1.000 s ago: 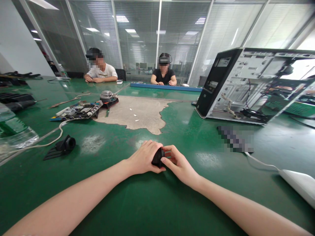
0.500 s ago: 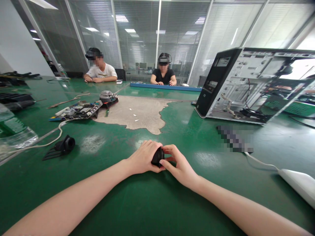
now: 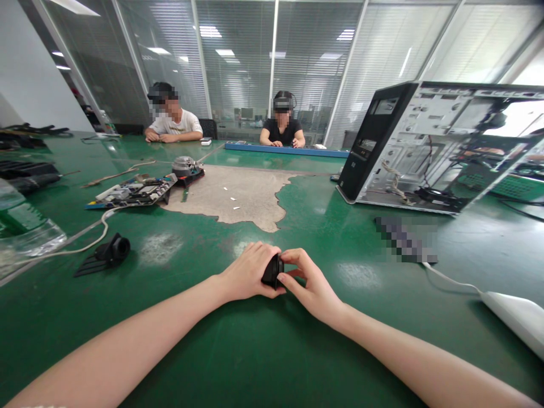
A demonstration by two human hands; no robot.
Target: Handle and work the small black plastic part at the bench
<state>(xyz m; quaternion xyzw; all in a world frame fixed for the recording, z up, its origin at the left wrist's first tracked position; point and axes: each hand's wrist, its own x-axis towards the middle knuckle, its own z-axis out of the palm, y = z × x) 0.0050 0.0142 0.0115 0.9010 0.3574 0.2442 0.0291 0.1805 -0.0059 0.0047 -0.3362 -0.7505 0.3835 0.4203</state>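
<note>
A small black part (image 3: 272, 271) sits between both my hands, low over the green table (image 3: 263, 351). My left hand (image 3: 247, 272) is wrapped over its left side with the fingers curled round it. My right hand (image 3: 306, 284) pinches its right edge between thumb and fingers. Most of the part is hidden by my left hand's fingers.
An open computer case (image 3: 429, 144) stands at the right, a blurred dark strip (image 3: 406, 240) before it, a white device (image 3: 516, 317) with a cable near right. A circuit board (image 3: 134, 191), a round motor-like part (image 3: 185, 167) and a black lens-like piece (image 3: 113, 250) lie left. Two people sit at the far side.
My right hand's fingers have shifted slightly on the black part, the thumb closing in. My left hand and the part stay in the same place.
</note>
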